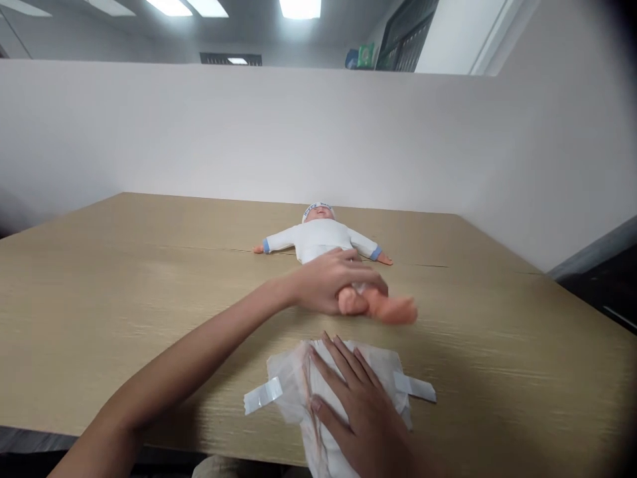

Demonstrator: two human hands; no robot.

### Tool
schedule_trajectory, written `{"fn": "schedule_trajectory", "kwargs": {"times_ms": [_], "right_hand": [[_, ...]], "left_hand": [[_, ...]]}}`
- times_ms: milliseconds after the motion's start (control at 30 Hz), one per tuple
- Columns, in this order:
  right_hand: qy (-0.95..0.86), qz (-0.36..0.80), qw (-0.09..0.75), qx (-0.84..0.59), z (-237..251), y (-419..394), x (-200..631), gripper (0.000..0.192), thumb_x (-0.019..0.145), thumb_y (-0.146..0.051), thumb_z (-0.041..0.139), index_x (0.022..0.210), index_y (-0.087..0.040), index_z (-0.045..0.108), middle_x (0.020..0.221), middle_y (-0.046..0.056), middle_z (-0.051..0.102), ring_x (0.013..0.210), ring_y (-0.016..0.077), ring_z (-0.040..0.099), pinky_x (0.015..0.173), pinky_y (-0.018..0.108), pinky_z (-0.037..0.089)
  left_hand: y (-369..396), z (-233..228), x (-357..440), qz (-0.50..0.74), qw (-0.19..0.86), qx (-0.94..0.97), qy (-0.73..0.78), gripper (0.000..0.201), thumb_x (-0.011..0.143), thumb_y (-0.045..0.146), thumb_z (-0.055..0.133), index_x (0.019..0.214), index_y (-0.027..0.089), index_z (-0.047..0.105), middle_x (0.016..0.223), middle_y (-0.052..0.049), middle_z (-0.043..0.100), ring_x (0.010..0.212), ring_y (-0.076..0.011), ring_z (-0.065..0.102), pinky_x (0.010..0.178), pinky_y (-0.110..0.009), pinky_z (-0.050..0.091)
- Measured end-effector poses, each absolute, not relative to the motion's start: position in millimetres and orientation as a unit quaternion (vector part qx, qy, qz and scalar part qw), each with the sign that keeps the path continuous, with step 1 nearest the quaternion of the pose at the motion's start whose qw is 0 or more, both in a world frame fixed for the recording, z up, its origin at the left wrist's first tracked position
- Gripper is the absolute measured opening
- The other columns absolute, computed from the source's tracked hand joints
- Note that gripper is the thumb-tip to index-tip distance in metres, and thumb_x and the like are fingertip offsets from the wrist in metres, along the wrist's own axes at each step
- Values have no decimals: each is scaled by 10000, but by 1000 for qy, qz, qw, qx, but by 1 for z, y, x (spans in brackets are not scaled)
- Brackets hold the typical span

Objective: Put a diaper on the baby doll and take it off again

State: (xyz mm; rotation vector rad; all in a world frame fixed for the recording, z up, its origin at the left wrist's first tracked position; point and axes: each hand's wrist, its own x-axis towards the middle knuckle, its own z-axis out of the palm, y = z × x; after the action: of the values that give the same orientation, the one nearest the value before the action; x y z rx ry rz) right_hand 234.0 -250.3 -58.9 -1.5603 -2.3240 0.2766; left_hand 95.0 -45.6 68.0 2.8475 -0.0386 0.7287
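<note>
A baby doll in a white top with blue cuffs and a printed headband lies on its back, head toward the wall, arms spread. My left hand is closed around the doll's legs, and its bare feet stick out to the right of my fingers, slightly blurred. Nearer to me, an unfolded white diaper lies on the table with its two tape tabs spread to the sides. My right hand rests flat on the diaper, fingers spread and pointing away from me. My left hand hides the doll's lower body.
The wooden table reaches back to a white wall. Thin seams cross its top near the doll. A dark object stands beyond the table's right edge.
</note>
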Motion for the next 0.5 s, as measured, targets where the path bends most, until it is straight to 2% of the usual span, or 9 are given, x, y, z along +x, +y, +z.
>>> {"fn": "schedule_trajectory", "kwargs": {"times_ms": [200, 367, 500], "right_hand": [[-821, 99, 150, -542, -53, -180, 234, 621, 1118, -435, 563, 1702, -300, 404, 1785, 80, 282, 1654, 322, 275, 1334, 630, 294], [-825, 60, 164, -538, -64, -95, 241, 575, 1133, -487, 536, 1639, -214, 507, 1726, 145, 413, 1630, 348, 322, 1332, 631, 272], [-824, 52, 215, -522, -59, -28, 247, 530, 1099, -428, 611, 1564, -176, 588, 1667, 137, 502, 1579, 405, 380, 1323, 583, 285]], "left_hand": [[-26, 117, 81, 325, 239, 914, 52, 398, 951, 436, 759, 1285, 225, 706, 1286, -50, 755, 1187, -251, 665, 1059, -402, 482], [-12, 121, 74, 363, 275, 887, 74, 414, 950, 466, 771, 1281, 227, 706, 1332, -72, 744, 1184, -270, 703, 1014, -397, 528], [-4, 121, 73, 394, 290, 870, 60, 391, 953, 467, 780, 1257, 230, 711, 1335, -67, 745, 1229, -284, 698, 1026, -410, 546]]}}
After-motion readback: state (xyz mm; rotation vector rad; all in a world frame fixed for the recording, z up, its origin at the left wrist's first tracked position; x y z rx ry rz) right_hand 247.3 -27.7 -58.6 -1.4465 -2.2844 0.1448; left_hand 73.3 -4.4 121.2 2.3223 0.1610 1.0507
